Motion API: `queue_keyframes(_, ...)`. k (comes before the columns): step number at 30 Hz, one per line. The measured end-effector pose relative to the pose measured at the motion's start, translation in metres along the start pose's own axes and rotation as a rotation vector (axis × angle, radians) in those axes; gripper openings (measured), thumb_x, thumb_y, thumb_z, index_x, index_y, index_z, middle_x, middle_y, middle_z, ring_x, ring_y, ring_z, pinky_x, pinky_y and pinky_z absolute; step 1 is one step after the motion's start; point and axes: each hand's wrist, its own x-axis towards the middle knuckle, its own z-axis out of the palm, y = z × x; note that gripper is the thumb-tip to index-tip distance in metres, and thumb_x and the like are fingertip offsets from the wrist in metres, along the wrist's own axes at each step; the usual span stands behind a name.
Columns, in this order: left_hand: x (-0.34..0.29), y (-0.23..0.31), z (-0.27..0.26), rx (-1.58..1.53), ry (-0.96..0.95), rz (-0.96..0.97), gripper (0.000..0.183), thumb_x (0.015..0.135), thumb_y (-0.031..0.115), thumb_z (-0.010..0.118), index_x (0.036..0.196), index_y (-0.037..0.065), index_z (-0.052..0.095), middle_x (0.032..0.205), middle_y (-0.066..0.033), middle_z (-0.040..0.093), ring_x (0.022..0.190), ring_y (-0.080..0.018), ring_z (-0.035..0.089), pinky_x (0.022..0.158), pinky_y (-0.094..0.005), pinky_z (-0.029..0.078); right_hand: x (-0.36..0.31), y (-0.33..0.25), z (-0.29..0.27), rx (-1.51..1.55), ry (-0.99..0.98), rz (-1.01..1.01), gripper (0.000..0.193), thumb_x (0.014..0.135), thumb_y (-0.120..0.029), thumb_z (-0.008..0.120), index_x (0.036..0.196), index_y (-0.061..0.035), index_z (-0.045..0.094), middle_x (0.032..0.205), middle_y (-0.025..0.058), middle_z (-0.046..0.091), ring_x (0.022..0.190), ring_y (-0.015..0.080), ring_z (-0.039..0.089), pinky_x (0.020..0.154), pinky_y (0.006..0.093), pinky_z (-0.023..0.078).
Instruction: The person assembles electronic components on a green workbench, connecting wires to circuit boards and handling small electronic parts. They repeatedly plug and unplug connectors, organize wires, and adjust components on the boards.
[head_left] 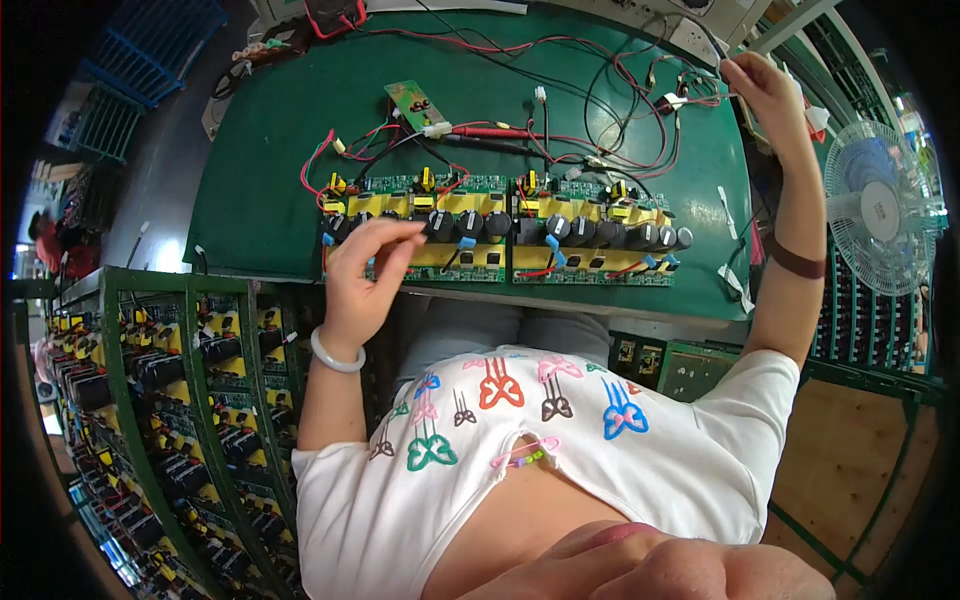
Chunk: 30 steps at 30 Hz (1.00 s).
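Note:
Two long circuit boards lie side by side at the front of the green table: a left board [485, 265] and a right board [590, 272], both with black capacitors, yellow parts and blue pieces. Over the left board is my left hand [365, 285], fingers curved and thumb slightly apart from them, with nothing visible between. Far to the right, my right hand [775, 105] is raised over the table's right edge. Its fingertips are pinched on a thin black cable [712, 42]; the exact grip is small to see. A white connector [674, 101] on red wires lies close by.
A small green board [414, 106] and a red test probe [490, 132] lie behind the boards, among tangled wires. A white fan [880, 210] stands at the right. A green rack [190, 400] of similar boards is at the left.

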Motion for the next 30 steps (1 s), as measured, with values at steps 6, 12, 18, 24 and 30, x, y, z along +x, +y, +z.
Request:
queue_keyframes(6,0.064,0.037,0.065,-0.275,-0.269,0.051,0.064,0.086,-0.002,0.069,0.145,0.005,0.044,0.133,-0.0083,0.059,0.07,-0.0033,0.053,0.067,-0.0205,0.047,-0.026,-0.092,-0.016,0.625,-0.241,0.091,0.023,0.101,-0.024,0.061,0.105,-0.0011,0.065,0.081,-0.003,0.057,0.067,0.007,0.048,0.062,0.0198,0.04)
queue_keyframes(12,0.093,0.041,0.125,-0.433,-0.49,0.128,0.054,0.087,0.012,0.075,0.136,0.005,0.053,0.111,-0.0062,0.067,0.066,-0.0053,0.053,0.061,-0.0224,0.046,-0.031,-0.146,0.005,0.751,-0.13,0.179,0.024,0.097,-0.026,0.067,0.097,-0.0018,0.065,0.075,-0.0008,0.059,0.063,0.0084,0.052,0.057,0.0222,0.041)
queue_keyframes(18,0.069,0.043,0.063,-0.33,-0.467,0.041,0.013,0.09,0.011,0.071,0.098,0.001,0.072,0.08,-0.0015,0.064,0.067,-0.0064,0.054,0.059,-0.0235,0.042,-0.027,-0.076,-0.004,1.26,-0.155,0.161,0.024,0.105,-0.018,0.053,0.111,0.0038,0.06,0.092,0.0016,0.055,0.077,0.008,0.049,0.066,0.0193,0.042)
queue_keyframes(24,0.0,0.004,-0.032,-0.305,-0.403,0.025,0.012,0.081,-0.006,0.072,0.092,-0.002,0.071,0.092,-0.0082,0.067,0.086,-0.0149,0.063,0.074,-0.0277,0.05,-0.061,-0.097,0.054,1.654,-0.347,0.216,0.027,0.105,-0.024,0.053,0.114,-0.0005,0.062,0.098,0.0028,0.06,0.081,0.0112,0.054,0.073,0.0232,0.048)
queue_keyframes(30,-0.058,-0.012,-0.061,-0.138,-0.03,-0.213,0.027,0.078,-0.007,0.074,0.103,0.001,0.076,0.096,-0.0076,0.059,0.087,-0.0182,0.058,0.079,-0.0298,0.049,-0.105,-0.157,0.137,1.73,-0.531,0.078,0.023,0.104,-0.02,0.054,0.119,-0.0028,0.052,0.103,0.0053,0.057,0.089,0.0168,0.059,0.077,0.0285,0.049)
